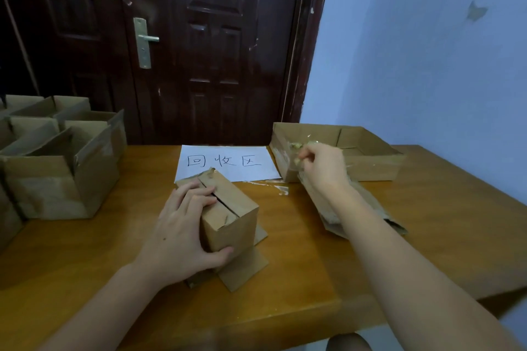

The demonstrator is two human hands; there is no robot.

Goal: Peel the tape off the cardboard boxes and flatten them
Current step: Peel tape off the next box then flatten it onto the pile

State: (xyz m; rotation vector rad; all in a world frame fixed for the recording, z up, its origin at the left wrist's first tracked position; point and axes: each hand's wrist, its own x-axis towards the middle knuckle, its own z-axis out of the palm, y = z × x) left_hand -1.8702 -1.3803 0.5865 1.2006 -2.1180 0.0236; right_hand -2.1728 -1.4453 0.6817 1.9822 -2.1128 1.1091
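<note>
Left grip [185, 232] holds a small box [228, 211], right grip [320, 167] pinches tape [296, 146], wooden table [285, 279].

Dim, bluish indoor light; a lamp glares off the glossy door [211, 45], edges bend, detail is soft.

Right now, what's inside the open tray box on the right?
Its far half shows bare cardboard walls and floor. The right hand, pinching clear tape, covers the near corner, so anything there is hidden.
</note>
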